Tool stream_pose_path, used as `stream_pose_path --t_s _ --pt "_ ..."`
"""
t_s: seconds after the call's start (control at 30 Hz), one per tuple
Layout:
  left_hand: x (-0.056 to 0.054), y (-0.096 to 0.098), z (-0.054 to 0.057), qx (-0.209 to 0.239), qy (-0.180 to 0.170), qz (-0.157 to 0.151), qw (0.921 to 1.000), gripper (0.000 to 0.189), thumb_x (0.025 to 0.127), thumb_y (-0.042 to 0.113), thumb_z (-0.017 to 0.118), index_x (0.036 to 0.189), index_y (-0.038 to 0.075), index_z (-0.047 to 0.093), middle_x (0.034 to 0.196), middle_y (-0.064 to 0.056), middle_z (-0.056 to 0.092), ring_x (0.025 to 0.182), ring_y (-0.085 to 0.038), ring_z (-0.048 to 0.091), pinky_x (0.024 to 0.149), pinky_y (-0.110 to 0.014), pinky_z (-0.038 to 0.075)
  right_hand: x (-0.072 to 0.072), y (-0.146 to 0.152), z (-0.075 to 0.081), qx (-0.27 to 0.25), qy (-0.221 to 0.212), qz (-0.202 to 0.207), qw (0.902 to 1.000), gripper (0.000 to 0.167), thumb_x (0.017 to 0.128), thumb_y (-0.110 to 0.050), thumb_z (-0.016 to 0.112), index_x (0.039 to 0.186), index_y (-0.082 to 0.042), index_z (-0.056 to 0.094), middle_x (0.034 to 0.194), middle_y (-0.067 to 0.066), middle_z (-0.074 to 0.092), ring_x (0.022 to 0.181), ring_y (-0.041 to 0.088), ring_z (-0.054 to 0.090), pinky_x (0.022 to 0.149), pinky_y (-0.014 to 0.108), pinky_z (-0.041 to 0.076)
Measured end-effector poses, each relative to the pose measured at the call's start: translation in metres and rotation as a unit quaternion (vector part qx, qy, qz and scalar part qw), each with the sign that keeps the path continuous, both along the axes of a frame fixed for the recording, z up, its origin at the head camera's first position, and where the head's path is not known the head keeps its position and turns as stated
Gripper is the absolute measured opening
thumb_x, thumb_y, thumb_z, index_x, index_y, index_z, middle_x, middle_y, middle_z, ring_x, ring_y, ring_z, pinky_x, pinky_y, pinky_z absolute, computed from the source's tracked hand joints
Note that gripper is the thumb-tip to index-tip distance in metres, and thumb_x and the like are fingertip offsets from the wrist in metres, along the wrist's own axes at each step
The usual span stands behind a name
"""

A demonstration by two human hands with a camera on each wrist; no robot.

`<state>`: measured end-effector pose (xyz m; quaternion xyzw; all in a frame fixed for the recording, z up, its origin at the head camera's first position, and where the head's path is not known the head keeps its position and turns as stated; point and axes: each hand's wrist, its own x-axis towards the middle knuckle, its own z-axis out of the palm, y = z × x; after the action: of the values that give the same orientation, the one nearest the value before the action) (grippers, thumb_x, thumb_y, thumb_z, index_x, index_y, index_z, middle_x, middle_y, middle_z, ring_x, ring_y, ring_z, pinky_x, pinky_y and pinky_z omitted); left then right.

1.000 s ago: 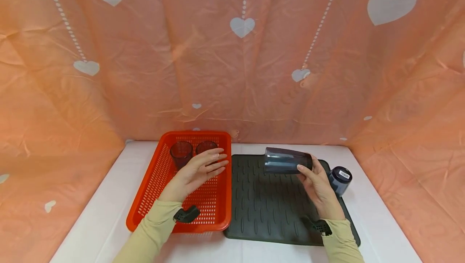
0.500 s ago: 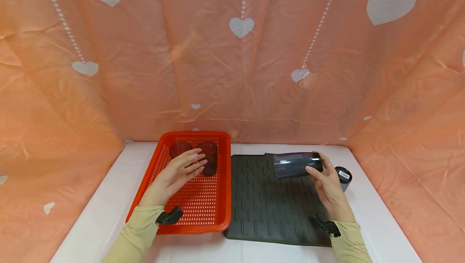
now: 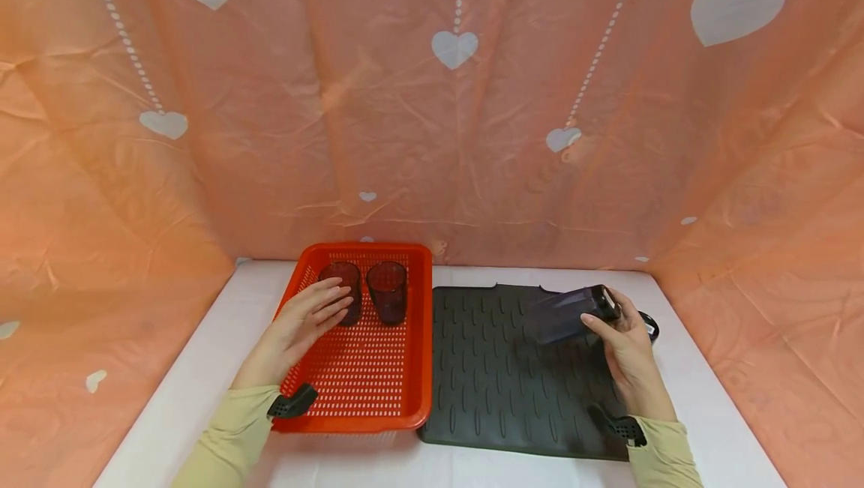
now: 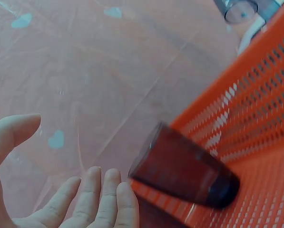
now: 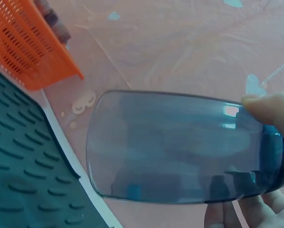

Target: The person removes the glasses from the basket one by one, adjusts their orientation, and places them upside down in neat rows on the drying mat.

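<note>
My right hand (image 3: 631,349) grips a dark tinted drinking glass (image 3: 563,314) near its base. The glass is tilted, mouth to the left, above the black ribbed mat (image 3: 506,390). In the right wrist view, the thumb and fingers lie round the base end of this clear bluish glass (image 5: 170,147). My left hand (image 3: 295,330) hovers over the left part of the red basket (image 3: 424,368), fingers extended and holding nothing. Two similar glasses stand upright in the basket's far end: one (image 3: 389,293) in full sight, the other (image 3: 346,274) partly hidden by my left fingers.
Another upside-down glass (image 3: 651,327) stands at the mat's right edge, mostly hidden behind my right hand. Basket and mat sit side by side on a white table (image 3: 466,465). A peach curtain (image 3: 405,136) with hearts hangs behind and at both sides.
My left hand has moved left and toward me, uncovering the basket's right-hand glass. My right hand has carried its glass rightward, tipping the mouth lower and covering more of the upside-down glass.
</note>
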<state>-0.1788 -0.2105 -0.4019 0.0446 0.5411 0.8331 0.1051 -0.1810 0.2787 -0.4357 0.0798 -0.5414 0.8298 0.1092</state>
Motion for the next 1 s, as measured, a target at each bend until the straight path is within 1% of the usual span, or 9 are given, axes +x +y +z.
stream_pose_path --t_s 0.13,0.3,0.5,0.6,0.73,0.87,1.0 --pt "0.000 -0.008 0.000 -0.027 -0.010 0.018 0.9994 0.053 0.102 0.019 0.049 0.144 -0.003 0.026 0.130 -0.003 0.050 0.123 -0.024 0.050 0.104 -0.035 0.038 0.003 0.005 0.000 0.033 -0.003 -0.017 0.9993 0.059 0.083 0.023 0.056 0.134 -0.005 0.043 0.125 -0.002 0.055 0.106 0.009 0.056 0.087 0.018 0.046" --pt "-0.001 -0.016 -0.001 -0.052 -0.006 0.031 0.9981 0.059 0.101 0.020 0.049 0.146 -0.005 0.020 0.127 -0.003 0.051 0.119 -0.020 0.054 0.102 -0.033 0.040 0.006 0.009 -0.001 0.057 0.003 -0.025 0.9981 0.060 0.082 0.023 0.057 0.135 -0.003 0.043 0.124 -0.003 0.057 0.109 0.009 0.055 0.087 0.017 0.046" --pt "-0.002 -0.024 -0.001 -0.057 -0.005 0.050 0.9971 0.057 0.100 0.016 0.051 0.144 -0.007 0.022 0.119 0.001 0.058 0.113 -0.017 0.058 0.099 -0.030 0.043 0.005 0.011 -0.002 0.085 0.015 -0.028 0.9958 0.062 0.080 0.025 0.058 0.135 0.000 0.044 0.121 -0.002 0.060 0.106 0.009 0.057 0.085 0.018 0.047" --pt "-0.003 -0.027 -0.001 -0.058 -0.003 0.064 0.9962 0.053 0.100 0.013 0.051 0.142 -0.007 0.026 0.113 0.002 0.062 0.108 -0.016 0.060 0.097 -0.029 0.044 0.005 0.011 -0.002 0.105 0.019 -0.030 0.9938 0.063 0.079 0.024 0.060 0.136 0.002 0.043 0.121 -0.001 0.059 0.107 0.009 0.058 0.085 0.018 0.047" --pt "-0.005 -0.029 0.000 -0.069 0.001 0.083 0.9942 0.050 0.099 0.013 0.053 0.139 -0.007 0.030 0.110 0.003 0.064 0.104 -0.013 0.062 0.095 -0.027 0.045 0.006 0.009 0.000 0.129 0.020 -0.037 0.9907 0.065 0.078 0.023 0.063 0.137 0.005 0.041 0.120 -0.001 0.060 0.106 0.010 0.059 0.084 0.018 0.049" --pt "-0.006 -0.031 0.001 -0.075 -0.002 0.094 0.9928 0.051 0.098 0.013 0.055 0.139 -0.007 0.030 0.110 0.003 0.063 0.105 -0.012 0.061 0.097 -0.028 0.044 0.008 0.008 0.000 0.153 0.017 -0.039 0.9872 0.066 0.078 0.020 0.066 0.137 0.001 0.044 0.119 -0.003 0.060 0.105 0.008 0.059 0.083 0.018 0.049" --pt "-0.007 -0.031 0.001 -0.094 -0.009 0.101 0.9904 0.059 0.097 0.015 0.057 0.143 -0.005 0.024 0.111 0.005 0.062 0.111 -0.012 0.057 0.101 -0.030 0.041 0.010 0.007 -0.001 0.169 0.013 -0.040 0.9848 0.067 0.077 0.019 0.068 0.137 -0.002 0.046 0.120 -0.005 0.060 0.105 0.007 0.059 0.082 0.017 0.049"
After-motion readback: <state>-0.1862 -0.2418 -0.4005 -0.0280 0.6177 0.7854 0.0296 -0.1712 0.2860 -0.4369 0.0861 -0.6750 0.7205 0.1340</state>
